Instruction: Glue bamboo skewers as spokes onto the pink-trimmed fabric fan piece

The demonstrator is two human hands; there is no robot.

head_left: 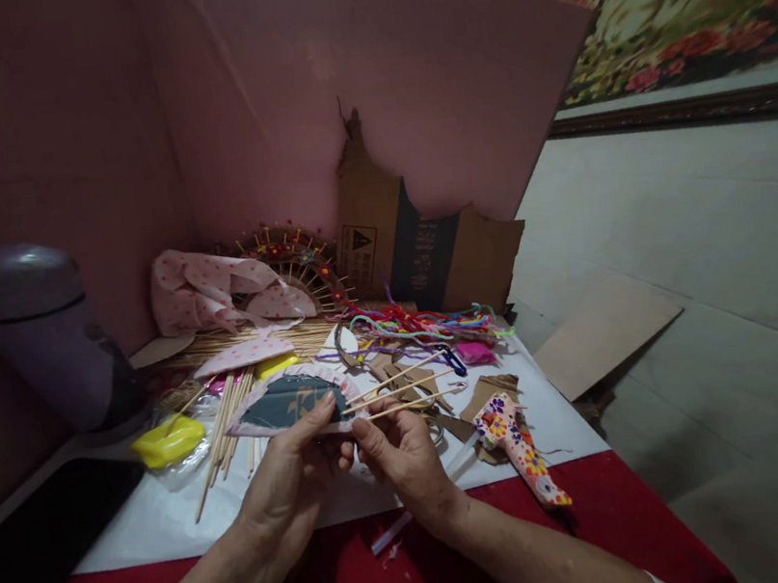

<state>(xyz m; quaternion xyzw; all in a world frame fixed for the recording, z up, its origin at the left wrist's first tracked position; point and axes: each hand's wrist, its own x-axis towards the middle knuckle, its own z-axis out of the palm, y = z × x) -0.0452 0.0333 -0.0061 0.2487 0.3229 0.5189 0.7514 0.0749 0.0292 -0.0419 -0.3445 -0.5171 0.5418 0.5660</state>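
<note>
My left hand (299,471) grips a leaf-shaped cardboard piece (281,403), its thumb pressed on the dark face. Pink fabric is folded round the edge of this piece. My right hand (403,455) pinches the lower right end of the piece, where thin wooden sticks (404,389) spread out to the right. How the sticks are fixed is hidden by the fingers. To the right of my right hand lies a flower-patterned glue gun (519,447). A clear glue stick (392,533) lies below that hand.
Behind the hands are loose sticks (218,444), coloured pipe cleaners (430,322), polka-dot fabric (213,288) and torn cardboard (426,247). Yellow clay (170,443), a tumbler (55,332) and a dark flat device (53,541) are on the left. Cardboard scraps (496,397) lie near the glue gun.
</note>
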